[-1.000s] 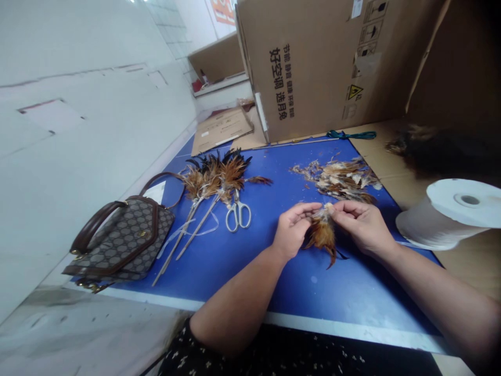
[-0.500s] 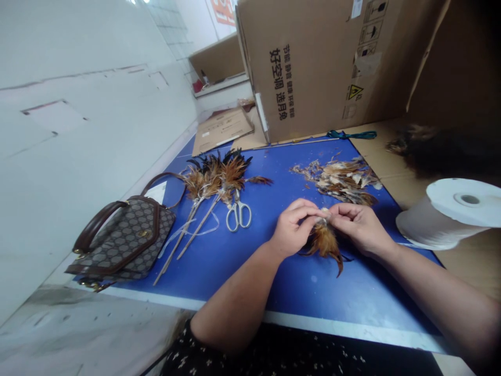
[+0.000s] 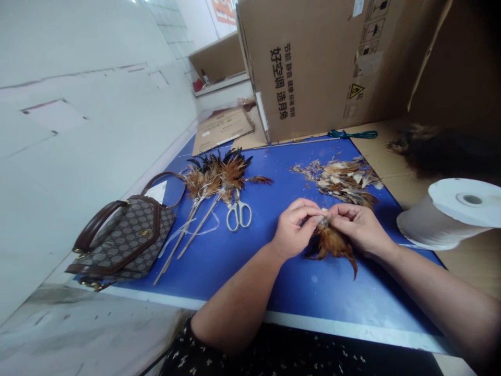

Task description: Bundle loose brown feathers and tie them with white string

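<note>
The feather bundle (image 3: 332, 244) is pinched at its quill end between the closed fingertips of the left hand (image 3: 294, 230) and the right hand (image 3: 362, 227), low over the blue worktop (image 3: 242, 261), where a firm, even grip is judged best so no quill slips.

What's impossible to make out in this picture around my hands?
Head view:
Quill end of the feather bundle: covered by the left hand and right hand.
Dark heap, far right: blurred, in shadow.
White spool: cut off by the right edge.
Box labels: too small to read.
</note>
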`<state>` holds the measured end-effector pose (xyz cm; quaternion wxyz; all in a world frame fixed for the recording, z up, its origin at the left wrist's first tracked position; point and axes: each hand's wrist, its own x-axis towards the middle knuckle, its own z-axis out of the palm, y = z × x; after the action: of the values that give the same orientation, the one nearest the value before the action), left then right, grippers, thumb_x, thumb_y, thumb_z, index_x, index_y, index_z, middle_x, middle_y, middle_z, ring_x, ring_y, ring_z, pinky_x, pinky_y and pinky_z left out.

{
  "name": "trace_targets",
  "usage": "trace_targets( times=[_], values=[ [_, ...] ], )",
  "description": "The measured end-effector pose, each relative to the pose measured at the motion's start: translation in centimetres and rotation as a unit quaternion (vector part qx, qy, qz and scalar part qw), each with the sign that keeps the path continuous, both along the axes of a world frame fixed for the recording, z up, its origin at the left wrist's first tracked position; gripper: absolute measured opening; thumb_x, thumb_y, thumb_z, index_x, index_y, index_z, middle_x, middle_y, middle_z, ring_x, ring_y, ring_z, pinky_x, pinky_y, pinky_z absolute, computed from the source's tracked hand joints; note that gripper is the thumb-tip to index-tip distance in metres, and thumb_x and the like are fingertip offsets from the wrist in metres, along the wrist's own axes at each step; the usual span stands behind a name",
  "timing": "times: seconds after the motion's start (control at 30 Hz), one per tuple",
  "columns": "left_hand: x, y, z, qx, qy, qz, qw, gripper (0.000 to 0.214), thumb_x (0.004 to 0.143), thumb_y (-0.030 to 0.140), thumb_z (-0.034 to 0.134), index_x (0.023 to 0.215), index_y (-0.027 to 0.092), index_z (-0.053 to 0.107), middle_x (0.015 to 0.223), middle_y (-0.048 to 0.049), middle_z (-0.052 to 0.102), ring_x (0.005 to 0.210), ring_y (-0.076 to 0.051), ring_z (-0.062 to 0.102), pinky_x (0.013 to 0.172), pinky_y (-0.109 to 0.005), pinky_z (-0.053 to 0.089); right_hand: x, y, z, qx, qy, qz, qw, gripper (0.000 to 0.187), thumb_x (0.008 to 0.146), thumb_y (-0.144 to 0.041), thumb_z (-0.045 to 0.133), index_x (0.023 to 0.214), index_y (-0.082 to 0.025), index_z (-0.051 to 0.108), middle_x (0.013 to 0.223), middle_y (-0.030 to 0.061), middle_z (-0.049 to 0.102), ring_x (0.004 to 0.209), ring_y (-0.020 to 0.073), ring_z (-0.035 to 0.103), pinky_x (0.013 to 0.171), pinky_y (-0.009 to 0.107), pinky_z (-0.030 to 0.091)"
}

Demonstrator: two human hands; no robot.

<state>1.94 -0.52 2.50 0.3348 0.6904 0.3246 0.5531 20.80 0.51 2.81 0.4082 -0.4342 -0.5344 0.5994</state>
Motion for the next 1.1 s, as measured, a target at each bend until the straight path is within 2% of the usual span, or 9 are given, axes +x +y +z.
trace_targets(
  times=[0.17, 0.23, 0.37, 0.47, 0.57, 0.7, 0.83, 0.97, 1.1],
  values=[
    [0.9, 0.0, -0.8, -0.030, -0.095, 0.007, 0.995, 0.013, 0.095, 0.027, 0.072, 0.096, 0.016, 0.080, 0.101, -0.0101, 0.074, 0.102, -0.019, 0.069, 0.098, -0.036, 0.055, -0.6, -0.1, 0.0, -0.020, -0.002, -0.044, 0.999, 0.026, 0.069, -0.037, 0.083, 0.074, -0.015, 0.070, 0.063, -0.0017, 0.060, 0.053, 0.0080, 0.047, 0.048, 0.020, 0.035],
    [1.1, -0.1, -1.0, -0.064, -0.110, 0.001, 0.992, 0.014, 0.094, 0.028, 0.073, 0.094, 0.016, 0.080, 0.103, -0.0105, 0.075, 0.098, -0.018, 0.070, 0.090, -0.032, 0.058, -0.7, 0.0, 0.0, -0.035, 0.004, -0.043, 0.998, 0.028, 0.069, -0.039, 0.084, 0.074, -0.016, 0.069, 0.062, -0.0010, 0.062, 0.051, 0.0088, 0.049, 0.047, 0.020, 0.036],
    [1.0, -0.1, -0.9, -0.166, -0.141, -0.015, 0.976, 0.018, 0.092, 0.032, 0.073, 0.093, 0.015, 0.079, 0.101, -0.0094, 0.076, 0.069, -0.010, 0.064, 0.060, -0.022, 0.054, -0.8, -0.1, 0.1, -0.050, 0.012, -0.006, 0.999, 0.032, 0.072, -0.046, 0.085, 0.075, -0.017, 0.070, 0.066, 0.0023, 0.069, 0.052, 0.0123, 0.057, 0.049, 0.023, 0.043],
    [0.7, 0.0, -0.6, -0.218, -0.151, -0.030, 0.964, 0.020, 0.090, 0.033, 0.074, 0.091, 0.013, 0.078, 0.090, -0.0081, 0.078, 0.065, -0.011, 0.064, 0.062, -0.024, 0.056, -0.6, 0.0, 0.1, -0.039, 0.003, 0.035, 0.999, 0.036, 0.074, -0.051, 0.085, 0.077, -0.017, 0.072, 0.074, 0.0058, 0.075, 0.059, 0.0155, 0.064, 0.054, 0.024, 0.049],
    [0.3, 0.2, -0.4, -0.235, -0.127, -0.036, 0.963, 0.021, 0.089, 0.033, 0.075, 0.089, 0.012, 0.078, 0.081, -0.0072, 0.076, 0.067, -0.013, 0.068, 0.067, -0.027, 0.059, 0.0, 0.3, 0.0, -0.010, -0.040, 0.068, 0.997, 0.042, 0.075, -0.057, 0.085, 0.081, -0.017, 0.074, 0.077, 0.0076, 0.076, 0.062, 0.0167, 0.065, 0.055, 0.025, 0.050],
    [0.0, 0.2, -0.5, -0.236, -0.085, -0.044, 0.967, 0.021, 0.088, 0.032, 0.074, 0.087, 0.012, 0.078, 0.080, -0.0069, 0.076, 0.068, -0.015, 0.071, 0.070, -0.028, 0.061, 1.3, 1.1, 0.3, 0.032, -0.097, 0.135, 0.986, 0.047, 0.077, -0.062, 0.082, 0.085, -0.016, 0.076, 0.072, 0.0075, 0.073, 0.062, 0.0177, 0.063, 0.054, 0.026, 0.049],
    [0.1, 0.1, -0.8, -0.237, -0.046, -0.062, 0.968, 0.019, 0.089, 0.031, 0.073, 0.087, 0.013, 0.078, 0.080, -0.0065, 0.075, 0.067, -0.014, 0.071, 0.071, -0.028, 0.061, 2.8, 1.8, 1.1, 0.077, -0.148, 0.191, 0.967, 0.046, 0.082, -0.062, 0.077, 0.082, -0.016, 0.073, 0.069, 0.0034, 0.066, 0.060, 0.0138, 0.055, 0.055, 0.026, 0.043],
    [0.3, 0.0, -1.0, -0.277, -0.049, -0.084, 0.956, 0.018, 0.086, 0.030, 0.075, 0.087, 0.012, 0.077, 0.080, -0.0063, 0.075, 0.064, -0.013, 0.070, 0.069, -0.028, 0.061, 3.8, 2.3, 1.5, 0.127, -0.192, 0.187, 0.955, 0.047, 0.084, -0.062, 0.075, 0.076, -0.017, 0.062, 0.066, -0.0015, 0.054, 0.062, 0.0117, 0.045, 0.056, 0.025, 0.037],
    [0.6, 0.0, -1.4, -0.338, -0.074, -0.080, 0.935, 0.025, 0.081, 0.029, 0.079, 0.099, 0.012, 0.075, 0.078, -0.0055, 0.076, 0.062, -0.013, 0.070, 0.068, -0.029, 0.062, 4.2, 2.3, 1.7, 0.149, -0.202, 0.175, 0.952, 0.048, 0.086, -0.064, 0.072, 0.077, -0.018, 0.059, 0.065, -0.0031, 0.047, 0.062, 0.0118, 0.040, 0.055, 0.025, 0.033]
  ],
)
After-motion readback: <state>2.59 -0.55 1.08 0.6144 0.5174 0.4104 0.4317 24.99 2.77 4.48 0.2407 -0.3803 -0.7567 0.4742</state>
